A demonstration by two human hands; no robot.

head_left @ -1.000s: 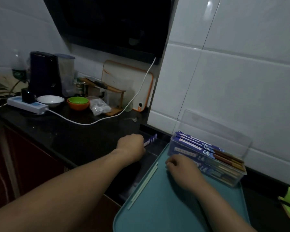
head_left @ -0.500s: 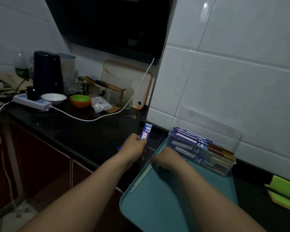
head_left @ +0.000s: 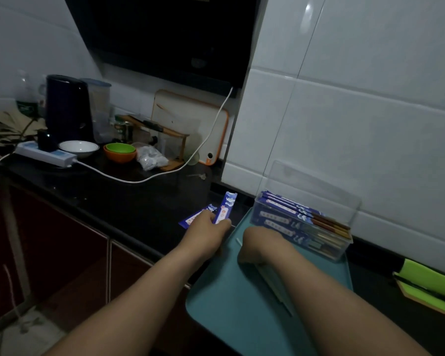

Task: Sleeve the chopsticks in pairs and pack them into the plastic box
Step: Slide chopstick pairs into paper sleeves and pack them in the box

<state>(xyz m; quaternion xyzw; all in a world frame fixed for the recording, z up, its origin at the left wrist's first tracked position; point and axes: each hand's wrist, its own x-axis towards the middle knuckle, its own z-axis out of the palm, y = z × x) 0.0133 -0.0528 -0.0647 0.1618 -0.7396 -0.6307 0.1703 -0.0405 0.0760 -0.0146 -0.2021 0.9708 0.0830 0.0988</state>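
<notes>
Left hand (head_left: 208, 229) is gripping a blue paper sleeve (head_left: 225, 207), fingers clenched round its lower end so it's standing almost upright, top tipping toward 1 o'clock. A second sleeve (head_left: 196, 217) is lying flat on the black counter (head_left: 118, 201), poking out from under that hand at 10 o'clock. Right hand (head_left: 261, 242) is sitting knuckles-up on the teal tray (head_left: 226, 307), fingers curled down round a pair of chopsticks (head_left: 274, 281). A pale tip is sticking out of the fist at 10 o'clock and the rest is running back under the wrist toward 5 o'clock.

The clear plastic box (head_left: 326, 249) is sitting on the tray's far end, at 2 o'clock from the right hand and just beside it, lid (head_left: 316, 186) standing open against the tiled wall. Sleeved pairs (head_left: 288, 205) are stacked in it lengthways.

Way off at 10 o'clock a power strip (head_left: 45, 154), white bowl (head_left: 79, 148) and green bowl (head_left: 120, 149) are sitting on the counter.
</notes>
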